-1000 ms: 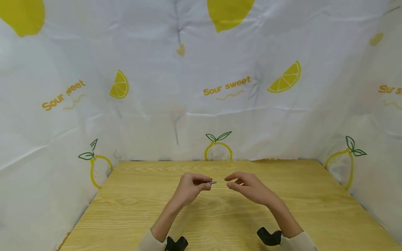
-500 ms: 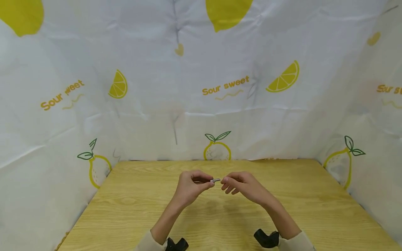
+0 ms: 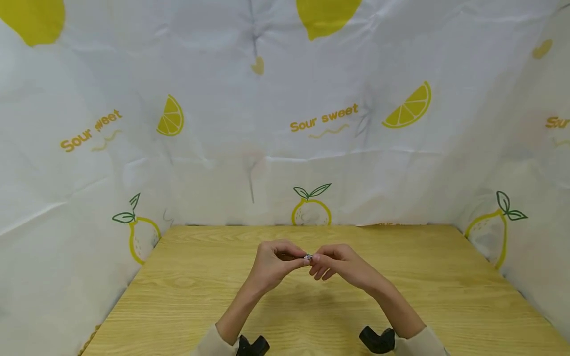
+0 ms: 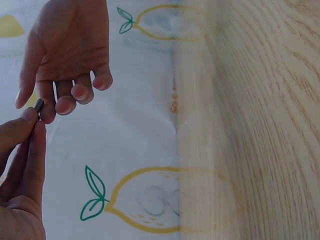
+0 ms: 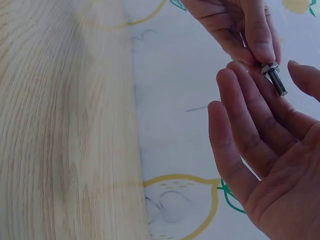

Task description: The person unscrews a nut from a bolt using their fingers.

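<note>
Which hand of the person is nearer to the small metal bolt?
Left. The left hand pinches the bolt; the right hand is beside its threaded end, thumb apart. Whether the index finger touches it is unclear.

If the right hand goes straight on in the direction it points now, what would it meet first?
The right hand would most likely first meet the metal bolt pinched by the left hand, then that hand itself. Depth is unclear here, so right hand and bolt may be touching.
</note>
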{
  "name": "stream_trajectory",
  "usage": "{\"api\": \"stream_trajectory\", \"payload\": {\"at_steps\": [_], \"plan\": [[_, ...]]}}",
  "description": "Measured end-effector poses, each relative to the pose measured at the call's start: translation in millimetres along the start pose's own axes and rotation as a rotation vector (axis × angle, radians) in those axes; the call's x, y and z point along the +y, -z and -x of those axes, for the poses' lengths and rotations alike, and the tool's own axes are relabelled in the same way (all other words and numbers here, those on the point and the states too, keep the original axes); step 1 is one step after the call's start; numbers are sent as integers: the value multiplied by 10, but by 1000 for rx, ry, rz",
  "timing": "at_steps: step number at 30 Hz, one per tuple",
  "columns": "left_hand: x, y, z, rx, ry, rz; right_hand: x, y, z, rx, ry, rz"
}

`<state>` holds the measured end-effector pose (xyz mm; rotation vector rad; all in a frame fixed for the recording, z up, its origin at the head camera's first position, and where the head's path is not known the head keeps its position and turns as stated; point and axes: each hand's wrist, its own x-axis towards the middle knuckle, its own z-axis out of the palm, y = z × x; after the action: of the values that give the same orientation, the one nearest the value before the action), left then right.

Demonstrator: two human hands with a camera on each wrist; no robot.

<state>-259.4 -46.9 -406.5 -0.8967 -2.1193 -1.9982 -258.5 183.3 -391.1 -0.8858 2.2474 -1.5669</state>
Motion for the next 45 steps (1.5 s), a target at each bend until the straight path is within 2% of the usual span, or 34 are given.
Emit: {"api": "stream_trajectory", "payload": {"at_steps": [6, 11, 17, 24, 29, 37, 45], "plan": [[18, -27, 10, 16, -63, -18, -7, -40, -4, 26, 23, -23], [31, -44, 22, 23, -74, -59, 3, -71, -7, 50, 20, -26], [51, -35, 25, -3, -47, -119, 2, -80, -5, 77, 20, -26], [71, -3, 12, -50, -109, -211, -26, -76, -8, 96, 65, -18], [97, 11, 4, -75, -121, -236, -36, -74, 4, 101, 66, 1], [85, 26, 13, -77, -139, -251, -59, -80, 27, 146, 89, -13], [98, 15, 31, -61, -159, -185, -52, -75, 12, 160, 54, 1]]}}
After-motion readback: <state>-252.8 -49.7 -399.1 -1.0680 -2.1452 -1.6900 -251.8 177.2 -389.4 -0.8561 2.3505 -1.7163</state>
